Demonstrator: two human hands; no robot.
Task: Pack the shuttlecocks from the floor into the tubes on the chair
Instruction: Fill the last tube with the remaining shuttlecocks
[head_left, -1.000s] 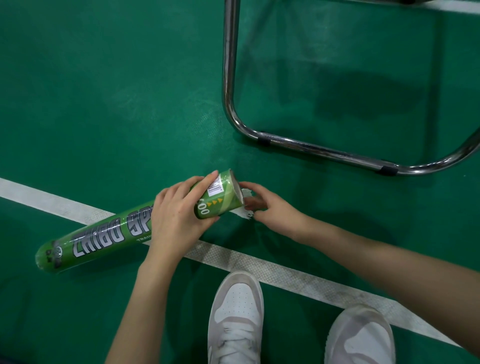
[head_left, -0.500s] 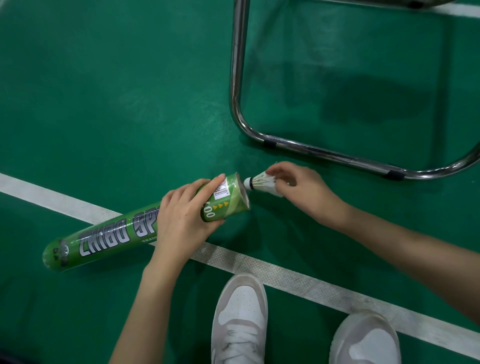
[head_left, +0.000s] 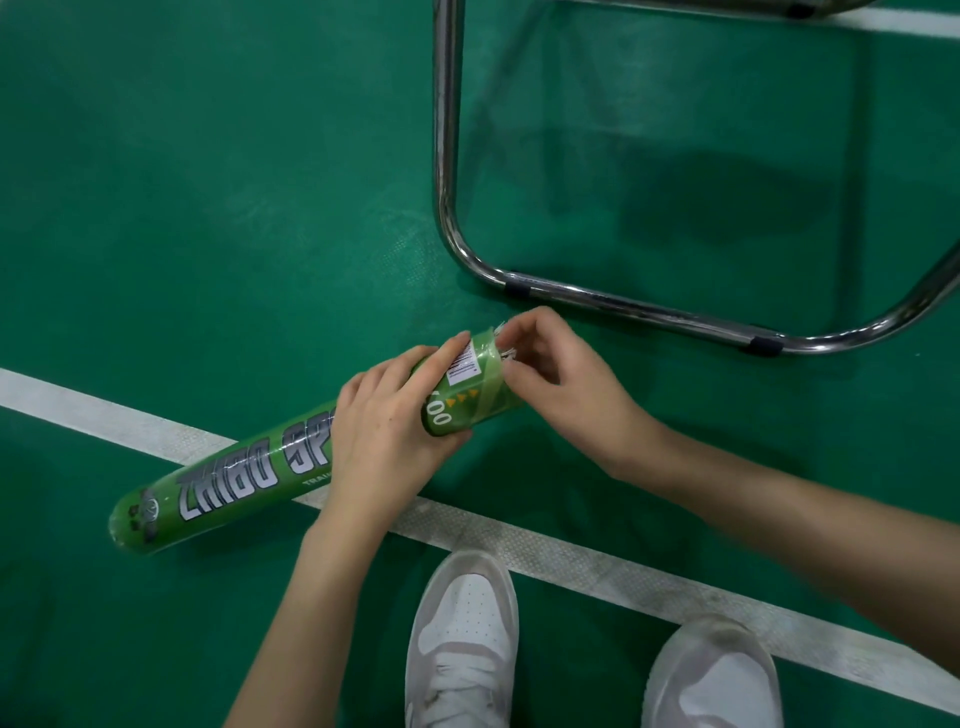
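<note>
A long green shuttlecock tube (head_left: 228, 478) lies slanted above the green floor, its open mouth at the upper right. My left hand (head_left: 387, 431) grips the tube near that mouth. My right hand (head_left: 550, 379) is at the mouth, fingers pinched on a white shuttlecock (head_left: 503, 347). Only its feather tips show at the rim; the rest is inside the tube or behind my fingers.
The chrome tube frame of a chair (head_left: 613, 301) stands on the floor just beyond my hands. A white court line (head_left: 597, 566) runs diagonally under the tube. My two pale sneakers (head_left: 462, 639) are at the bottom edge.
My right hand lifted a shuttlecock from the floor, brought it cork first to the tube's mouth, and now has it mostly inside. My left hand kept its grip on the tube.
</note>
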